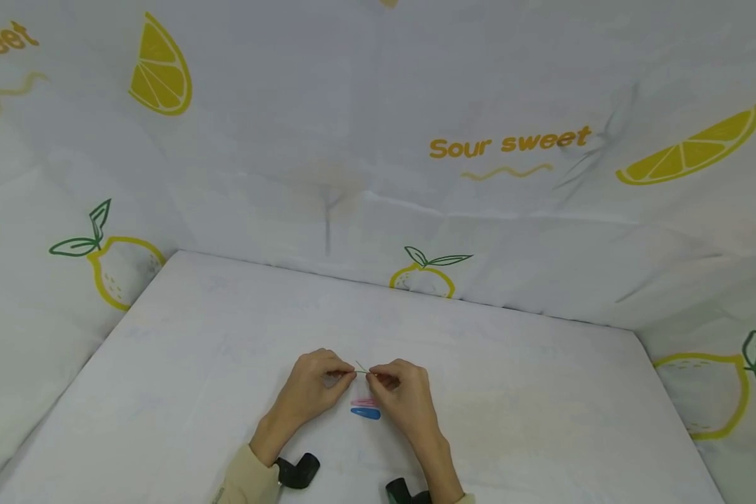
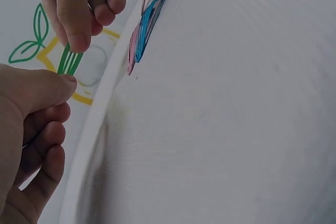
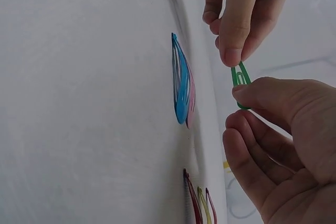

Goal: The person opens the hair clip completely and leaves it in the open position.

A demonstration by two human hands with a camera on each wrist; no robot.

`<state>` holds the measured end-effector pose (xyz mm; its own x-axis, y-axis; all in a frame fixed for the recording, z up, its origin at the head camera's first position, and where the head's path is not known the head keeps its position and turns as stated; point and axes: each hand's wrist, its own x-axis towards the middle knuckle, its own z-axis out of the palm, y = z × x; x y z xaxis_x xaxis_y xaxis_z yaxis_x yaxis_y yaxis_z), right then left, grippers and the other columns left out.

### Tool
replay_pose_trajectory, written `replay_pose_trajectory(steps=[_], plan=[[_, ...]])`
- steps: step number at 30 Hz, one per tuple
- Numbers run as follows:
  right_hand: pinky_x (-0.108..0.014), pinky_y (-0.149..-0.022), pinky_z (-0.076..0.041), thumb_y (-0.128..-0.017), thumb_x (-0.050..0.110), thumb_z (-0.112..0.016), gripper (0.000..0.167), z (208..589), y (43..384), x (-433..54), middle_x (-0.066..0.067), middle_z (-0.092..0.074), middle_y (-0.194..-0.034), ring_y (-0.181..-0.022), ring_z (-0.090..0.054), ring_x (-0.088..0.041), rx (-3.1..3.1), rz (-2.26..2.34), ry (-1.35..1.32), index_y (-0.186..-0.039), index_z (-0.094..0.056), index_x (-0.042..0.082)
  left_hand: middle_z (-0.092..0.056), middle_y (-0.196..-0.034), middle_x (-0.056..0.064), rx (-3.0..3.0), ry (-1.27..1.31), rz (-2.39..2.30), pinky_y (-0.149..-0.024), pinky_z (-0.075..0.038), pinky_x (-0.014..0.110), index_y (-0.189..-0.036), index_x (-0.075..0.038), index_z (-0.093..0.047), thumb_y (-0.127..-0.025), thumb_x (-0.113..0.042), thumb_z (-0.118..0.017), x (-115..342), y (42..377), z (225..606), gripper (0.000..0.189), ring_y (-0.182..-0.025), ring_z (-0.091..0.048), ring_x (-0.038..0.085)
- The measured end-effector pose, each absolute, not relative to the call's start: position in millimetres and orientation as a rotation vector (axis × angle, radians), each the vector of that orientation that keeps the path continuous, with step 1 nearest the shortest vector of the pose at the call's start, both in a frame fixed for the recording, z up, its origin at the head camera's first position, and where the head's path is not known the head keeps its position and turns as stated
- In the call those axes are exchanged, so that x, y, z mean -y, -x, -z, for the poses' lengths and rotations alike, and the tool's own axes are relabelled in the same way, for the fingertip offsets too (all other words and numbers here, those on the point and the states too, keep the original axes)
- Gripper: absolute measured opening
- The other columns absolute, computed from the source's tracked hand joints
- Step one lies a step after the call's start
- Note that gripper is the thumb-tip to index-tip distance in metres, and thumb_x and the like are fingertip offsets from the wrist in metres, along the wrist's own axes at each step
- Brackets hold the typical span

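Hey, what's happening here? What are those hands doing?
A person is holding a little green hair clip up off the white table. The left hand pinches one end and the right hand pinches the other, so both have it at once. A blue clip and a pink clip lie next to each other on the table, and neither hand is holding them. The right wrist view shows more thin clips at its bottom edge, partly cut off.
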<state>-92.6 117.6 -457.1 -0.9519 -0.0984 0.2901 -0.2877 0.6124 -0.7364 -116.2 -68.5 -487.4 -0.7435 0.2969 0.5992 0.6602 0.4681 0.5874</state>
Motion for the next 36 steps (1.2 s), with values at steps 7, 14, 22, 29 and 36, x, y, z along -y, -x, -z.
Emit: replay_pose_trajectory(steps=[7, 14, 22, 29, 36], plan=[[-0.016, -0.059, -0.054, -0.083, -0.001, -0.079, 0.004, 461.8, 95.1, -115.8, -0.008, -0.074, -0.073, -0.063, -0.067, -0.008, 2.634, -1.244, -0.297, -0.085, -0.079, -0.004, -0.074, -0.073, 0.001, 2.345, 0.783, 1.183, -0.062, -0.051, 0.019, -0.081, -0.005, -0.08, -0.076, 0.003, -0.084, 70.1, 119.3, 490.9, 0.011, -0.067, -0.063, 0.008], [-0.015, -0.06, -0.052, -0.084, 0.0, -0.078, 0.004, 466.4, 99.9, -113.3, -0.008, -0.074, -0.074, -0.063, -0.065, -0.006, 2.69, -1.226, -0.275, -0.087, -0.08, -0.003, -0.074, -0.073, 0.001, 2.374, 0.761, 1.166, -0.063, -0.05, 0.018, -0.082, -0.005, -0.08, -0.076, 0.002, -0.085, 71.9, 122.1, 496.1, 0.01, -0.067, -0.062, 0.007], [-0.015, -0.059, -0.051, -0.084, 0.0, -0.077, 0.004, 467.3, 104.1, -111.1, -0.007, -0.072, -0.073, -0.062, -0.06, -0.003, 2.728, -1.259, -0.251, -0.086, -0.08, -0.002, -0.071, -0.07, -0.002, 2.398, 0.724, 1.126, -0.063, -0.047, 0.018, -0.08, -0.009, -0.08, -0.075, -0.001, -0.087, 73.2, 125.5, 503.7, 0.011, -0.067, -0.058, 0.005], [-0.015, -0.058, -0.05, -0.084, 0.0, -0.077, 0.004, 468.0, 105.3, -111.3, -0.007, -0.072, -0.073, -0.062, -0.058, -0.002, 2.741, -1.26, -0.242, -0.086, -0.08, -0.001, -0.068, -0.068, -0.003, 2.387, 0.736, 1.149, -0.064, -0.047, 0.018, -0.079, -0.009, -0.08, -0.075, -0.001, -0.086, 73.3, 127.4, 506.3, 0.011, -0.067, -0.056, 0.005], [-0.015, -0.058, -0.05, -0.084, 0.0, -0.077, 0.005, 469.7, 106.0, -111.5, -0.007, -0.071, -0.073, -0.061, -0.057, -0.001, 2.748, -1.255, -0.241, -0.087, -0.08, -0.002, -0.064, -0.066, -0.004, 2.385, 0.722, 1.135, -0.064, -0.046, 0.019, -0.078, -0.009, -0.079, -0.074, 0.0, -0.085, 72.9, 127.6, 507.2, 0.011, -0.066, -0.055, 0.006]])
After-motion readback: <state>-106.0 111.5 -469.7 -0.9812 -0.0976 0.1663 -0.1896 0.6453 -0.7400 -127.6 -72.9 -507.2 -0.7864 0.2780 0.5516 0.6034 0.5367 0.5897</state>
